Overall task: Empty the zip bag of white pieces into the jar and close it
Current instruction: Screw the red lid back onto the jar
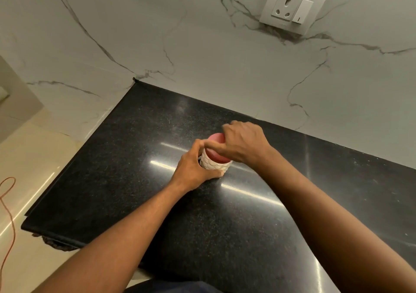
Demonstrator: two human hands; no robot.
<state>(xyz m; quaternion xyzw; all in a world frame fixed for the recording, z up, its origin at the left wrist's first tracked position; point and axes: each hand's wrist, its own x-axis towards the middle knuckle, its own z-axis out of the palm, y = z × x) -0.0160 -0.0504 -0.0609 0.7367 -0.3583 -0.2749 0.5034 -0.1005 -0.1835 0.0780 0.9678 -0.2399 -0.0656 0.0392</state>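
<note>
Cable (7,204), thin and orange, snakes over the pale floor (33,157) at the far left edge of the scene, well apart from everything on the work surface. To its right the black speckled countertop (126,157) begins, its near left corner chipped and its glossy face streaked with bright reflections. Behind it rises a white marble wall (202,56) with grey veins.

Near the middle of the countertop, toward the far side, stands the jar (212,163), a white container with a raised scale pattern, upright on the stone. The left hand (195,168) wraps around the jar's left and near side, fingers curled beneath and thumb reaching up toward the rim, grasping the body firmly. On top of the jar sits a pink lid (216,139), rounded and tilted slightly toward the viewer; whether it is fully seated I cannot tell.

The right hand (244,143) comes in from the right and lies over the lid, its fingers bent down across the far and right edge and gripping it, with one finger stretched left along the rim to touch the left thumb. Both bare forearms run back to the near edge.

High on the wall at the far right is a white socket plate (295,5) with a switch beside it.
</note>
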